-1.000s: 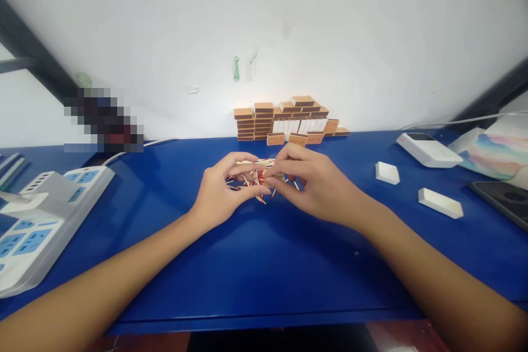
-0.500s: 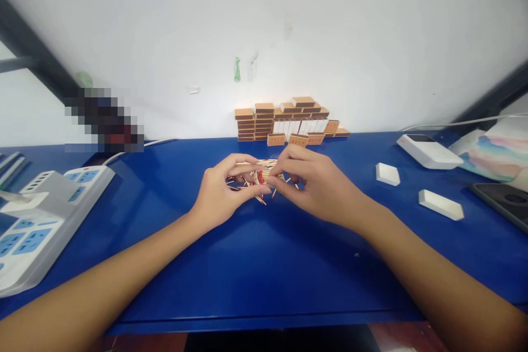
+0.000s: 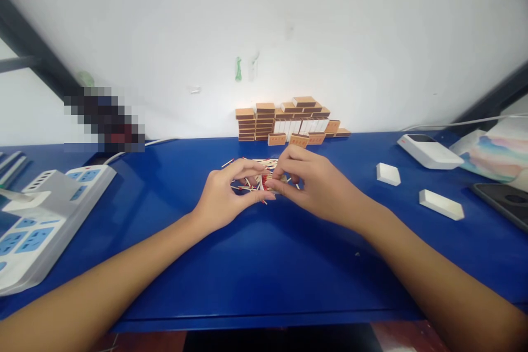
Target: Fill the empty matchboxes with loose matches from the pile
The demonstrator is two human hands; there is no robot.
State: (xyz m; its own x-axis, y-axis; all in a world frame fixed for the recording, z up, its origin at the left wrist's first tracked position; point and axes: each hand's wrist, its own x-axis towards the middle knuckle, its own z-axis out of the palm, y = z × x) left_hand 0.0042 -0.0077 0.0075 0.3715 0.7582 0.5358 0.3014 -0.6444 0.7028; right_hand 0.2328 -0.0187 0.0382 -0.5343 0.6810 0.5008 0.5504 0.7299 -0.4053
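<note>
Blue table (image 3: 264, 275) fills the near part of my feed, and both forearms (image 3: 127, 264) slant in over it from the lower corners, converging toward the middle. Wrists low, the left hand (image 3: 225, 192) makes a sideways C, thumb in front and fingers behind, moderately wide around a bunch (image 3: 266, 180) of red-headed matches. I make out a pale rim (image 3: 260, 182) at the bunch, but the fingers cover too much for me to call it a tray, or to tell whether this hand grips it. Opposite, the right hand (image 3: 307, 179) arches over the bunch's other end, thumb and fingertip narrowed nearly together; I cannot tell whether they nip a match.

I judge the work partly done: the bunch looks roughly lined up, while loose matches (image 3: 268, 162) lie unsorted behind and around it, one well apart beyond the left knuckles.

Farther back, against the wall (image 3: 165, 38), I see boxes (image 3: 264, 121) in stacks, which I read as the finished portion, though I cannot see inside them. Three orange-faced ones stand in front.
</note>
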